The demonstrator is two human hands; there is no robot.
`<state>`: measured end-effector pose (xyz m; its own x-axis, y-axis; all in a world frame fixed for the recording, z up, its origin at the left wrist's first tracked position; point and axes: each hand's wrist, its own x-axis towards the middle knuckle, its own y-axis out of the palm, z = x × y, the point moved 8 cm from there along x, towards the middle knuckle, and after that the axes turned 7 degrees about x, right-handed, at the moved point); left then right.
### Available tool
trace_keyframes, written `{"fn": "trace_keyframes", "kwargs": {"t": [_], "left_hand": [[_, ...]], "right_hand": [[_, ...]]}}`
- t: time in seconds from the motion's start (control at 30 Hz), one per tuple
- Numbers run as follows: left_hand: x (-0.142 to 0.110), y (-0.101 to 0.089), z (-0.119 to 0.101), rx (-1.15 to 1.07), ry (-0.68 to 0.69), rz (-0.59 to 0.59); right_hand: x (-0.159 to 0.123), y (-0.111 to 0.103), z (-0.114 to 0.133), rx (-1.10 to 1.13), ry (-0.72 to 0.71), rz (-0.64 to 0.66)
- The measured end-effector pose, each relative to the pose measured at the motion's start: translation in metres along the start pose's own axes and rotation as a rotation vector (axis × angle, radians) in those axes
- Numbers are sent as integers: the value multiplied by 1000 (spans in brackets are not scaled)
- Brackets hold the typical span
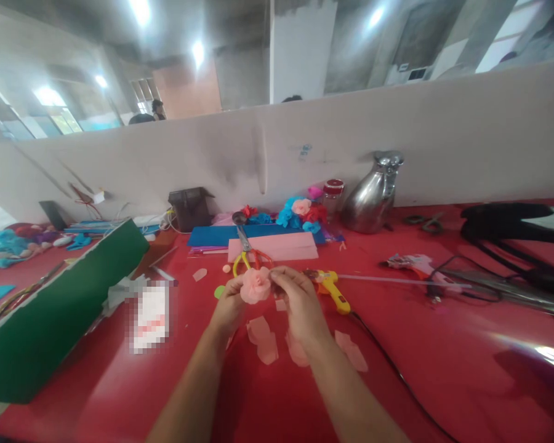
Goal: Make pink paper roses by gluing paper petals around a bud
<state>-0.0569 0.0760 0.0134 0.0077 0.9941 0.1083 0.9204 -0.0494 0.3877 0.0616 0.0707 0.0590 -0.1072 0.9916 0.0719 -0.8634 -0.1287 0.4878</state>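
Note:
A pink paper flower (255, 287) is held up between my two hands, above the red tabletop. My left hand (229, 303) grips its left side with closed fingers. On the other side, the thumb and fingers of my right hand (296, 298) pinch the edge of a petal. Cut pink paper petals (264, 342) lie below, partly hidden by my right forearm. Scissors (245, 246) with yellow and red handles rest just beyond the flower. Close to my right hand lies a yellow glue gun (335, 292), a glue stick behind it.
Folded pink paper (281, 247) and blue paper (212, 236) lie behind the scissors. A steel jug (372, 197), a red-lidded jar (333, 195) and finished paper flowers (300, 213) stand near the partition. A green box (69, 314) is at left. The glue gun's black cord (397, 369) crosses the right side.

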Motion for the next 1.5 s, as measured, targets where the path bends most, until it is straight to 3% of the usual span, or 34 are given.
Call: {"fn": "trace_keyframes", "kwargs": {"t": [0.63,0.8,0.97,1.1,1.3,1.5], "left_hand": [[0,-4,-2,1,20,-78],[0,4,-4,7,36,-84],[1,-6,-4,-12,51,-185],[1,-15,1,-65,8,-259],[1,-9,0,-66,-34,-219],[-1,-12,16,-156,-242,-266]], "right_hand": [[0,5,5,-89,-5,31],[1,-1,5,-83,19,-33],[3,-13,2,-54,15,-169],[4,-15,-7,-71,43,-188],[3,-5,-20,-164,57,-97],[6,-8,-14,-231,-11,-101]]}}
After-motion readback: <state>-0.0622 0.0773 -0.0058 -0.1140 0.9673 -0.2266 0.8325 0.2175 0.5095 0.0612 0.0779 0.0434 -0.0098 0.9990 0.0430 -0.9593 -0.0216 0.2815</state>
